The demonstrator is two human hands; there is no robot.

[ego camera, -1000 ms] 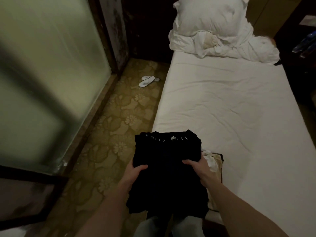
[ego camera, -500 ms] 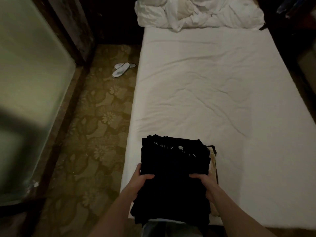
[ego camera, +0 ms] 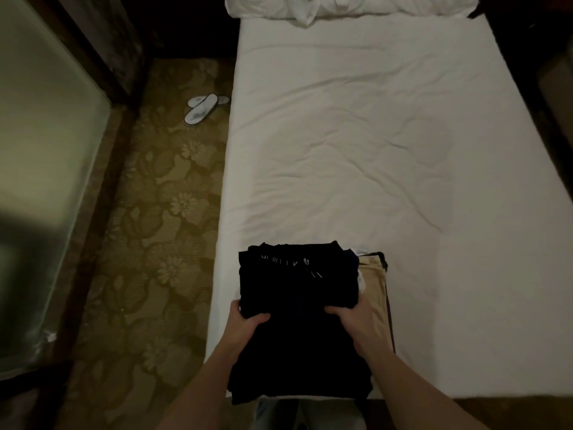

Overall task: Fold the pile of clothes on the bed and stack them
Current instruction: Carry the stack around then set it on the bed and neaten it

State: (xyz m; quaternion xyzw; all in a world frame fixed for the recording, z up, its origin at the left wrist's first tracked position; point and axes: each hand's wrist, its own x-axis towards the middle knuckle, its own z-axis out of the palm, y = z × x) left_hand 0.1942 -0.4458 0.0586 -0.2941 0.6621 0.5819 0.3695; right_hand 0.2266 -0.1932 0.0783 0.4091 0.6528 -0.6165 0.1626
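Both hands grip the folded black garment [ego camera: 297, 308] by its sides, the left hand [ego camera: 245, 324] and right hand [ego camera: 356, 321] with thumbs on top, at the near edge of the bed [ego camera: 356, 150], over a stack showing a tan garment [ego camera: 373, 293]. Its near end overhangs the mattress edge; released carelessly, it could slide off, unfold, or land askew.

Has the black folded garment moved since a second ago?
Yes. The black garment went from overhanging the floor rightward onto the bed, over the beige garment.
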